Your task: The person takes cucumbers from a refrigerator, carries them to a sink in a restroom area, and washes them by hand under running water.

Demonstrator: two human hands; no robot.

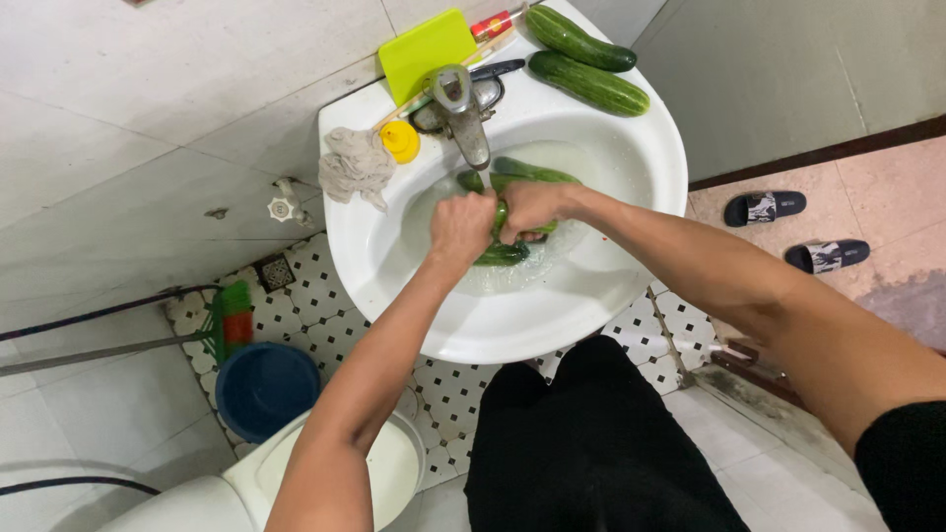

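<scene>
- Both hands are down in the white sink [631, 286], middle of the frame. Left hand [461, 229] and right hand [532, 207] are each closed around the same cucumber [501, 219], which sits right between them.
- That cucumber's long axis looks roughly up-and-down in the frame, though the hands cover most of it. Both hands are equally near since both grip it.
- In the basin: shallow water and a few more cucumbers, one [532, 171] just above the hands under the faucet [463, 110], another [501, 254] just below them.
- On the sink rim, upper right: two cucumbers [588, 83] lying side by side, out of the water.
- Also on the rim: a yellow-green board [426, 51], a yellow cap [401, 141] and a rag [353, 166].
</scene>
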